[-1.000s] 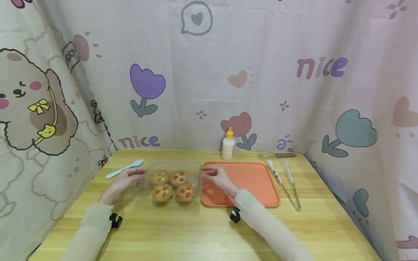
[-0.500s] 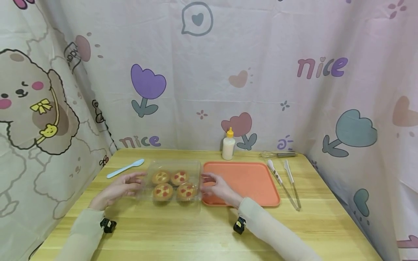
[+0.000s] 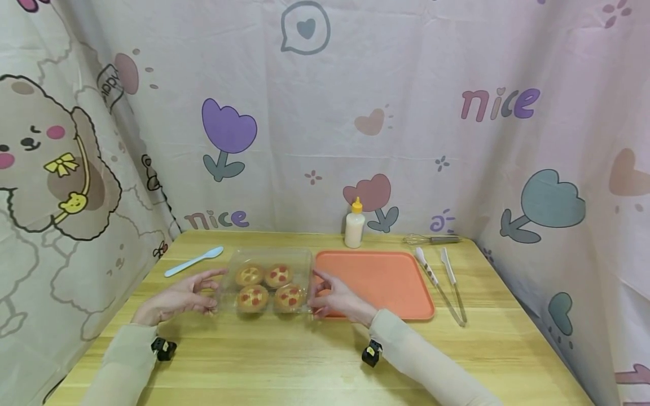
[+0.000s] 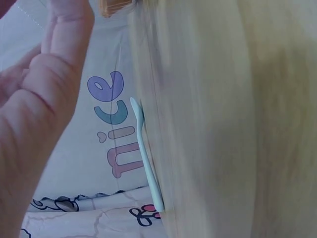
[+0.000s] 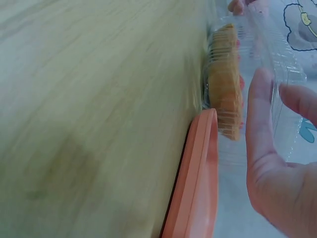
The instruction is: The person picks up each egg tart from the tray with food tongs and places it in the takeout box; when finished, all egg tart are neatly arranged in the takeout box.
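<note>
A clear plastic clamshell box (image 3: 269,256) stands on the table, left of centre in the head view. Inside are several small pizza buns (image 3: 253,299) with red toppings. My left hand (image 3: 178,296) is at the box's left side, index finger stretched toward its edge and thumb low by the front corner. On the other side, my right hand (image 3: 341,299) has its thumb and fingers spread along the right edge, over the tray's left border. The right wrist view shows a thumb and finger against the plastic. The left wrist view does not show that hand's fingertips at the box.
An orange tray (image 3: 378,282) lies right of the box. Beyond it are tongs (image 3: 449,293), a whisk (image 3: 431,241) and a white squeeze bottle (image 3: 355,228) with a yellow cap. A light blue spoon (image 3: 194,261) lies at the back left. Printed curtain (image 3: 304,113) surrounds the table.
My left hand has shifted slightly left and its thumb has come down toward the box's front corner. The right hand's thumb and fingers have spread apart along the edge. The box stays put.
</note>
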`<state>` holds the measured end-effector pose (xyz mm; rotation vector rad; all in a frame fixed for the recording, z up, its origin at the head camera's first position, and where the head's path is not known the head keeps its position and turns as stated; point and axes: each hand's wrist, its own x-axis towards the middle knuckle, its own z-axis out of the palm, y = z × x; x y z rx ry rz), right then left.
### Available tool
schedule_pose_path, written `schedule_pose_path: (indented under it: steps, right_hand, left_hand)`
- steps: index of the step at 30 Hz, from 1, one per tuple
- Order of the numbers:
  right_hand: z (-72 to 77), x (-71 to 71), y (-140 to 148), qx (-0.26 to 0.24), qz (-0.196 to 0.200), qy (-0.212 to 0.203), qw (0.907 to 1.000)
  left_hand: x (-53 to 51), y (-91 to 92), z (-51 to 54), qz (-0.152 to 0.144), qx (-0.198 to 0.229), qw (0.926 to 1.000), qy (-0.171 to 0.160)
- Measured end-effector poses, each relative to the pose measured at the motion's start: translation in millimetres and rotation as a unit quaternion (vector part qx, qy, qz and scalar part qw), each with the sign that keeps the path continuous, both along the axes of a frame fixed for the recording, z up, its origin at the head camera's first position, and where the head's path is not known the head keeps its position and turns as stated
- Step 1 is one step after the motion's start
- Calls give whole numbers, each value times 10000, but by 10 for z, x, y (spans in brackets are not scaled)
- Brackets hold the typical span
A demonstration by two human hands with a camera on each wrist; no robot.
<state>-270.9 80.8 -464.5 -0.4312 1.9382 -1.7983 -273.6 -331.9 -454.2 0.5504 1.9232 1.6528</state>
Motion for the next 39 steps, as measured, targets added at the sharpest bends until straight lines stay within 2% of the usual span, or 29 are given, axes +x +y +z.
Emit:
schedule_pose_path:
  steps: [10, 15, 23, 26, 28, 32, 36, 37, 39]
  right_hand:
    - [14, 37, -37, 24, 159, 54, 9999]
    - [45, 32, -56, 169, -23, 84, 9998]
    - [52, 53, -15, 156, 25, 45, 9999]
    - [49, 69, 8, 325, 2, 201, 9993]
    - [46, 68, 35, 468, 11, 413, 9981]
    - [57, 40, 103, 765, -4, 1053, 9915]
    - [107, 23, 194, 1315, -152, 1696, 9766]
    - [128, 26, 216, 1469, -192, 1730, 9737]
    - [164, 28, 260, 1924, -274, 1929, 9618]
  left_hand:
    - [-12, -13, -65, -250, 198, 9995, 90]
    - [-21, -12, -42, -360, 199, 9987, 303]
    - [-12, -31, -34, -374, 51, 9990, 260]
    - [-6, -45, -15, -202, -140, 9996, 158]
    - [-7, -44, 13, 44, -319, 9994, 155]
    - [-27, -4, 95, 656, -730, 9943, 426]
    - [-37, 103, 199, 1158, -1128, 9822, 952]
    - [-37, 140, 229, 1266, -1269, 9777, 1093]
    - [-28, 230, 293, 1517, -1642, 9648, 1385]
